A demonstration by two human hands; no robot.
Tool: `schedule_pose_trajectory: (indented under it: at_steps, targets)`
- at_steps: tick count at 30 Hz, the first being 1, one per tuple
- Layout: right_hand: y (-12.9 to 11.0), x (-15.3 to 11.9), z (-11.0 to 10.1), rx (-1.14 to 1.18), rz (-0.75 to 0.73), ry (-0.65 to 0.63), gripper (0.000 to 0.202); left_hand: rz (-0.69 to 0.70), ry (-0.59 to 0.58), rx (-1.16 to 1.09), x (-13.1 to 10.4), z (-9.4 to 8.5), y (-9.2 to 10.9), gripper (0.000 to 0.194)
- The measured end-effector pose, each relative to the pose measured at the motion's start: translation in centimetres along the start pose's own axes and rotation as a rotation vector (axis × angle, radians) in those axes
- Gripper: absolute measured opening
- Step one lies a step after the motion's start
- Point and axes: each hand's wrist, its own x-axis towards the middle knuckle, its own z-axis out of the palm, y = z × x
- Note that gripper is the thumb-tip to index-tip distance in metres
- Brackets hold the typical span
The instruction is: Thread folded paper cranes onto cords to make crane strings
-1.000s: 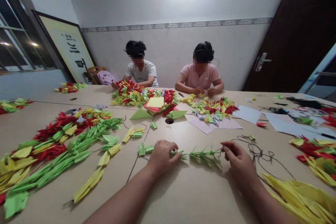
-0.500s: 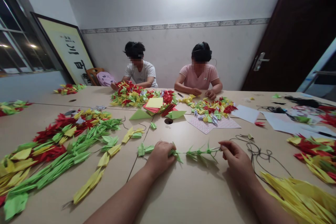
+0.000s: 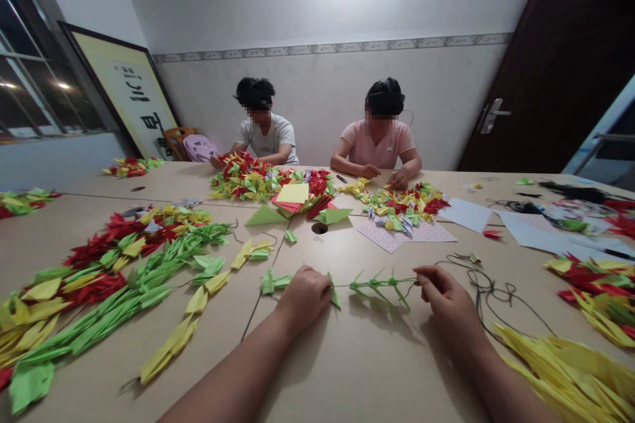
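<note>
A dark cord strung with green paper cranes (image 3: 380, 285) stretches between my two hands, low over the table. At its left, my left hand (image 3: 305, 297) is closed round a green folded crane, whose tip (image 3: 334, 294) sticks out past the fingers. My right hand (image 3: 441, 287) pinches the cord at the right end, thumb against forefinger. Just left of my left hand lie more green folded pieces (image 3: 275, 282). Beyond the right wrist, loose black cord (image 3: 489, 291) lies in loops.
Strings of green cranes (image 3: 143, 284) and yellow ones (image 3: 196, 304) lie to the left. Yellow strips (image 3: 570, 370) fill the near right. Across the table two people sit behind heaps of coloured cranes (image 3: 265, 178); stacked paper squares (image 3: 292, 194) lie mid-table.
The green cranes between my hands have shifted slightly left along the cord, and the crane tip at my left hand has turned. Both hands stay nearly in place. The right-hand co-worker's hand moved slightly.
</note>
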Motion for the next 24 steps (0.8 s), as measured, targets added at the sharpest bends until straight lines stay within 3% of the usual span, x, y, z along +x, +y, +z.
schedule_pose_trajectory:
  at_steps: [9,14,19,24]
  targets:
    - [0.16,0.03,-0.07,0.002,0.013,-0.009,0.03,0.037,0.024,-0.046,-0.24,-0.36,0.36,0.013]
    - [0.27,0.06,-0.03,-0.009,0.014,-0.01,0.03,0.0,-0.011,-0.077,-0.36,-0.56,0.5,0.019]
    - [0.06,0.0,-0.09,0.004,0.008,-0.009,0.031,-0.057,-0.062,-0.063,-0.21,-0.31,0.01,0.008]
    - [0.13,0.04,-0.07,-0.008,0.01,0.002,0.031,-0.08,-0.055,-0.094,-0.3,-0.38,0.01,0.011]
